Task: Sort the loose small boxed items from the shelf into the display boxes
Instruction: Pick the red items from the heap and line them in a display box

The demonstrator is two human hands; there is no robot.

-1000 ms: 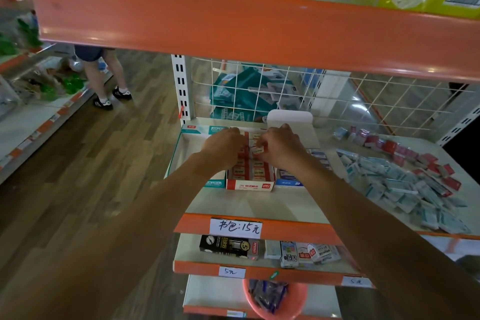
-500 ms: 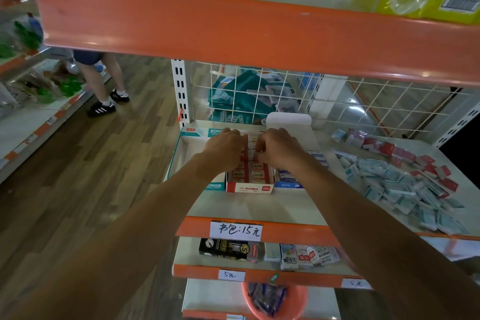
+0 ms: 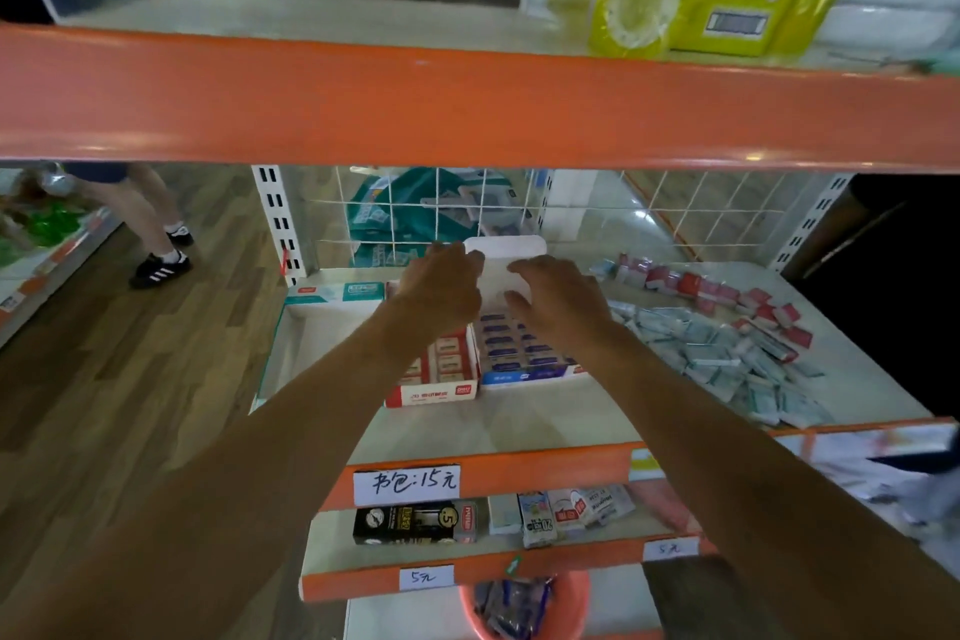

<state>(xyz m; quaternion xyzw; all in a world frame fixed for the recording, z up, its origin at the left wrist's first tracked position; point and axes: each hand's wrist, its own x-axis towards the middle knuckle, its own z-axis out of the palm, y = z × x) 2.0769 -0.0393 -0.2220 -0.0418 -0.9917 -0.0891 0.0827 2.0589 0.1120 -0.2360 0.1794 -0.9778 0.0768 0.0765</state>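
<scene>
Head camera, looking down along two bare forearms into a shop shelf (image 3: 519, 426). The left hand (image 3: 441, 286) hovered over the back of a red display box (image 3: 431, 390). Its palm faced away, so whether it held anything could not be told. The right hand (image 3: 558, 296), just beside it, hung over a blue display box (image 3: 530, 372) with fingers (image 3: 524, 268) spread and loose, gripping nothing. A white flap (image 3: 504, 250) stood just beyond both sets of fingertips. Left of the left hand sat a teal display box (image 3: 311, 338), its inside showing white and seemingly unfilled. That made three display boxes, side by side and touching. Right of the right hand lay the loose stock: one heap of pale blue little boxes (image 3: 727, 359) and, further back, a scatter of red little boxes (image 3: 727, 296). Each group was too many and too overlapped to count.

Likely risks: the right forearm lay close to the pale heap, so a careless sweep could push pieces over the shelf's front edge. The red and blue display boxes already looked packed tight, so forcing more in could buckle a row. Colours could also get mixed between boxes.
</scene>
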